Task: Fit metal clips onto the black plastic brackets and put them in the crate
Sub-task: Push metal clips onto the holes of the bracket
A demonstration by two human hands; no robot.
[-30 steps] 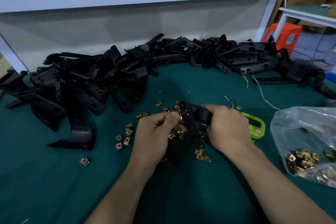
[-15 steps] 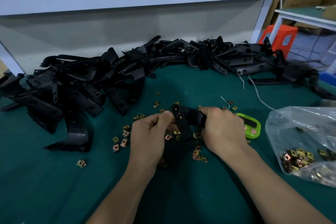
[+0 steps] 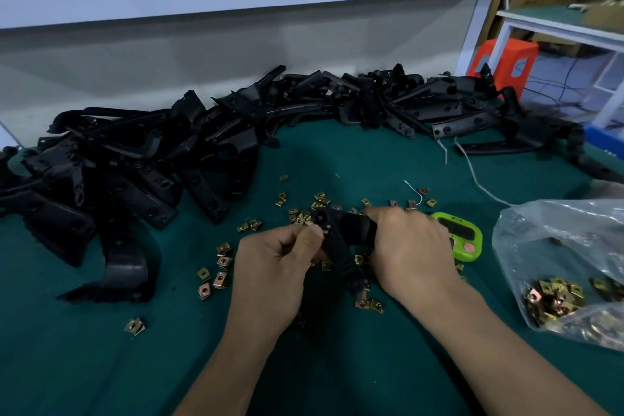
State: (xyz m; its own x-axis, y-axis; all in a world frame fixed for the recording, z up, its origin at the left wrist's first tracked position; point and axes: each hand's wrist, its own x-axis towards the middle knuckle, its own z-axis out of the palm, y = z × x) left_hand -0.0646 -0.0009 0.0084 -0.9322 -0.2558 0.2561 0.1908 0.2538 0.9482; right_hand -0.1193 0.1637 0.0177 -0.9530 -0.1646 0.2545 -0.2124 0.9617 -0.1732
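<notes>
A black plastic bracket is held over the green table, a little above the loose clips. My right hand grips its right end. My left hand pinches a small metal clip against the bracket's left edge; the clip is mostly hidden by my fingertips. Several brass-coloured metal clips lie scattered on the mat around and under my hands. A long heap of black brackets runs along the back of the table from left to right. No crate is in view.
A clear plastic bag of clips lies at the right. A green digital timer sits just right of my right hand. White string trails on the mat. An orange stool stands beyond the table's right edge.
Both hands stay together on the bracket. The bracket has turned slightly in my grip, and my left thumb and finger press closer onto its edge.
</notes>
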